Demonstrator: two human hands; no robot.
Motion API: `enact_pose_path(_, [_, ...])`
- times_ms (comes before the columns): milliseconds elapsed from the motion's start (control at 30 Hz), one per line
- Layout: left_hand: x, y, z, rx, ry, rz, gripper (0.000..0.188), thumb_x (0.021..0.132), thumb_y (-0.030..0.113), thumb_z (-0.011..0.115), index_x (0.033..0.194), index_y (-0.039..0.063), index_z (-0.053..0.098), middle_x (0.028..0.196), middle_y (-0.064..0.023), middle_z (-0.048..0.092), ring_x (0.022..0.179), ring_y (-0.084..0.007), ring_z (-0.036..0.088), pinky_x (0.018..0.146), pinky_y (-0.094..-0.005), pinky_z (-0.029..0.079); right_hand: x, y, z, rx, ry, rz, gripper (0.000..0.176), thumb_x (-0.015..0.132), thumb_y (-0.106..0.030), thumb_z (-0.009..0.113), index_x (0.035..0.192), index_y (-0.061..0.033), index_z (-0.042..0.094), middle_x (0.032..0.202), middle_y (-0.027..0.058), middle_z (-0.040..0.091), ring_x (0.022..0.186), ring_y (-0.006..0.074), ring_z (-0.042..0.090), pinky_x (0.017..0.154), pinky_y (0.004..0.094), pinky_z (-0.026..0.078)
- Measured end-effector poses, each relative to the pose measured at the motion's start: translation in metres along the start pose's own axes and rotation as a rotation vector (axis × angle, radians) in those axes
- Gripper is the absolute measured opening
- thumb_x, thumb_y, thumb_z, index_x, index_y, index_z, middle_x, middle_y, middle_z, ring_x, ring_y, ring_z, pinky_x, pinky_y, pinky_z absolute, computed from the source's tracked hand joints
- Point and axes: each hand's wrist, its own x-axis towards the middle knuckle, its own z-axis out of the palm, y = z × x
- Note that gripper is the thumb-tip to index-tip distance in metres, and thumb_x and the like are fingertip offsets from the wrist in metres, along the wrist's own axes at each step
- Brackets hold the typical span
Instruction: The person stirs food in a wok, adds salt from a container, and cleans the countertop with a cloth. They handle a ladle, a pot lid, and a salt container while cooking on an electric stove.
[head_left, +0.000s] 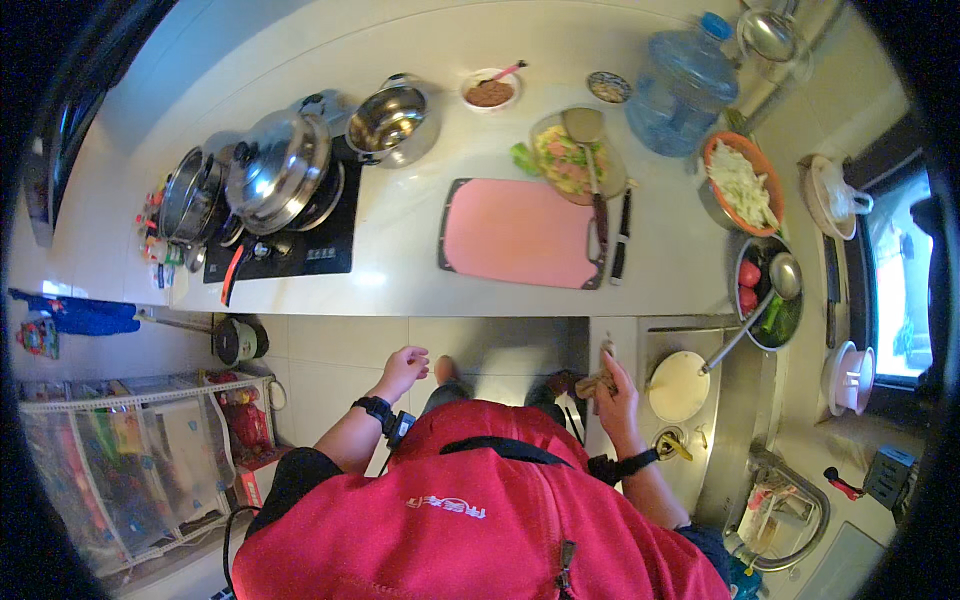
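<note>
My left hand (406, 369) hangs in front of me over the floor, fingers loosely curled, with nothing visible in it. A crumpled brown cloth (595, 385) is in my right hand (621, 391), at the counter edge left of the sink (694, 442). Beyond my hands, a pink cutting board (517, 232) lies on the white counter. A spatula (583, 126) rests across a plate of chopped food (559, 161), its handle reaching over the board's right side. Beside that handle lies a black-handled knife (620, 251).
Left, a lidded steel pot (277, 172) stands on the black cooktop (319, 251), an orange-and-black handle (234, 274) projecting forward. A steel pot (390, 124) sits nearby. At right are a water jug (686, 90), an orange basket of chopped vegetables (742, 184) and a bowl with a ladle (785, 277).
</note>
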Motion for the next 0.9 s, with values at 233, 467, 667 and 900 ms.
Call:
enact_pose_path(233, [-0.013, -0.095, -0.144, -0.159, 0.029, -0.056, 0.029, 0.091, 0.013, 0.059, 0.116, 0.000, 0.057, 0.093, -0.0104, 0.064, 0.080, -0.0171, 0.064, 0.071, -0.0294, 0.056, 0.118, -0.123, 0.212, 0.096, -0.328, -0.544, 0.055, 0.084, 0.001, 0.051, 0.137, -0.0034, 0.042, 0.131, 0.0205, 0.053, 0.122, 0.0298, 0.051, 0.102, 0.0344, 0.038])
enact_pose_path(467, [-0.079, -0.180, -0.292, -0.277, 0.331, -0.096, 0.025, 0.091, 0.008, 0.057, 0.114, 0.000, 0.057, 0.095, -0.0112, 0.063, 0.081, -0.0178, 0.064, 0.072, -0.0296, 0.056, 0.310, -0.202, 0.460, -0.247, -0.335, -0.637, 0.061, 0.082, -0.008, 0.058, 0.139, -0.0067, 0.039, 0.132, 0.0225, 0.049, 0.120, 0.0387, 0.048, 0.103, 0.0433, 0.038])
enact_pose_path(667, [-0.135, -0.267, -0.334, -0.370, 0.378, -0.355, 0.027, 0.090, 0.010, 0.057, 0.115, 0.001, 0.057, 0.097, -0.0130, 0.064, 0.081, -0.0216, 0.065, 0.071, -0.0324, 0.057, 0.292, -0.201, 0.523, -0.719, -0.140, -0.737, 0.062, 0.077, -0.025, 0.061, 0.131, -0.0020, 0.043, 0.139, 0.0186, 0.042, 0.127, 0.0379, 0.039, 0.103, 0.0487, 0.037])
enact_pose_path(900, [-0.106, -0.289, -0.344, -0.269, 0.168, -0.373, 0.026, 0.091, 0.011, 0.055, 0.115, 0.001, 0.056, 0.091, -0.0093, 0.064, 0.075, -0.0175, 0.063, 0.068, -0.0310, 0.056, 0.120, -0.178, 0.463, -0.728, -0.419, -0.739, 0.063, 0.078, -0.017, 0.059, 0.137, -0.0047, 0.043, 0.140, 0.0168, 0.043, 0.136, 0.0339, 0.031, 0.114, 0.0430, 0.025])
